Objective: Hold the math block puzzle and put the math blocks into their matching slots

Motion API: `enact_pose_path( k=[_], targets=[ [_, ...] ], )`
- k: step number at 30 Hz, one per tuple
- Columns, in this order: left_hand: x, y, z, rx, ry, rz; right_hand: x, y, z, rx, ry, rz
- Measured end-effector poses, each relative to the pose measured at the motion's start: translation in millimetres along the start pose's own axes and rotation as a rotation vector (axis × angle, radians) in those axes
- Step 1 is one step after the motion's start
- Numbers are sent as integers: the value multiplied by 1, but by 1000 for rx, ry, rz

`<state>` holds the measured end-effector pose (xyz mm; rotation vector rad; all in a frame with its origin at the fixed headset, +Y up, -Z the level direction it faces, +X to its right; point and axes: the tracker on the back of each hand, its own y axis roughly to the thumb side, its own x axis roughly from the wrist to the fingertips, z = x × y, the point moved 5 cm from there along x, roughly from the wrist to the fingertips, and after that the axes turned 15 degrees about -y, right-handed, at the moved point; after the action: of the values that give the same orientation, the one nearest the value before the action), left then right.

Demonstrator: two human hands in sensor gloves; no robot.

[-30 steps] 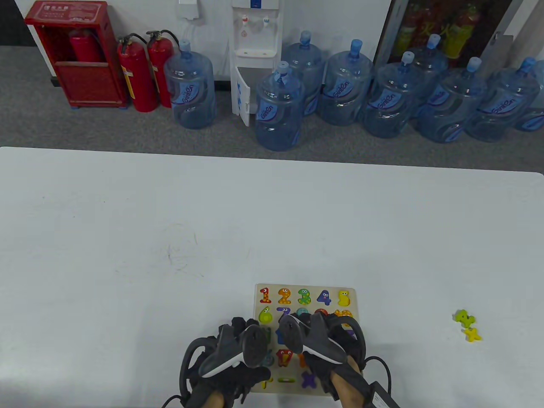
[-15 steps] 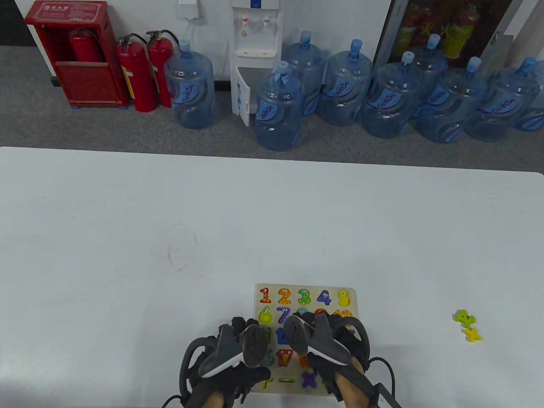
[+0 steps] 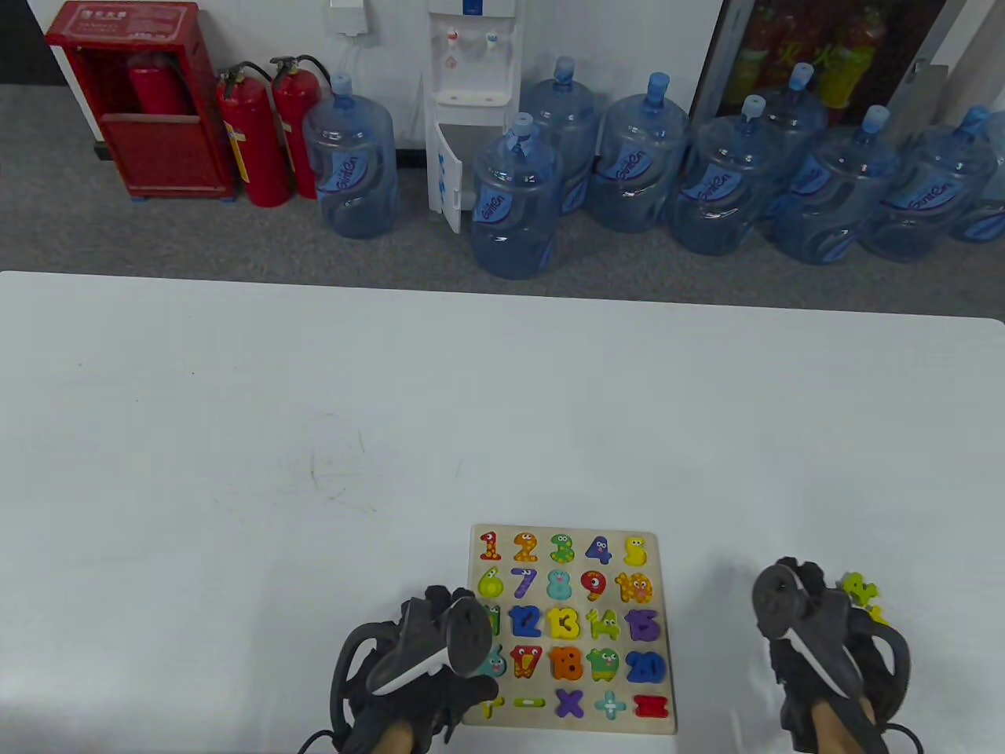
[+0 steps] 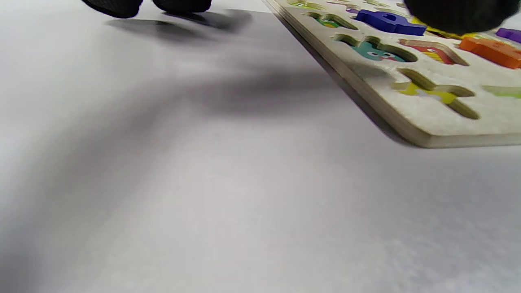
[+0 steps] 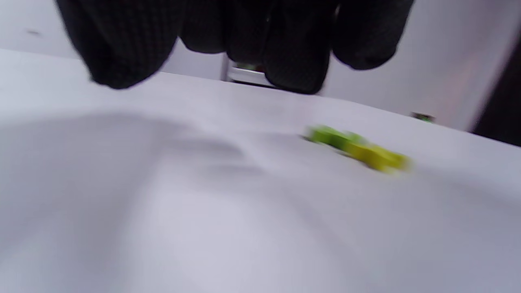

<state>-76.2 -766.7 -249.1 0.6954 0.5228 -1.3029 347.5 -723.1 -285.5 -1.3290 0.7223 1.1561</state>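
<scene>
Board (image 3: pixel 571 628) at lower centre of the table view, nearly full; empty cut-outs visible along its left column in the left wrist view, among them a plus-shaped slot (image 4: pixel 435 91) near the board's corner. Left hand (image 3: pixel 416 667) at the board's lower-left corner, one fingertip lying over the board in the wrist view, others down on the table (image 3: pixel 235 432) beside it; likely steadying the board, grip not clear. Right hand (image 3: pixel 816 636) well off to the board's right, empty, fingers (image 5: pixel 122 44) hanging loosely curled above the table, neither pinching nor spread flat. Two loose blocks, green (image 5: pixel 325 136) and yellow (image 5: pixel 376 156), touching each other, low on the right of the table view, just beyond the right hand and partly hidden behind it; in the wrist view, ahead and slightly right of the fingertips. Pair's long axis slanting from upper left to lower right. Right hand far nearer; nothing between fingers and blocks. Probably next: a reach and pinch of one block. Water jugs (image 3: pixel 514 204) and extinguishers (image 3: pixel 251 137) on the floor behind, out of play.
</scene>
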Motion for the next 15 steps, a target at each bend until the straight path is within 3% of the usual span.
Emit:
enact_pose_path(
  k=[4,15],
  targets=[
    [0,0,0,-1,1,-3,6,-53,-24,-51,37,-162],
    [0,-1,0,2,-1,-5,11,-63,-45,-95,143,-207]
  ],
)
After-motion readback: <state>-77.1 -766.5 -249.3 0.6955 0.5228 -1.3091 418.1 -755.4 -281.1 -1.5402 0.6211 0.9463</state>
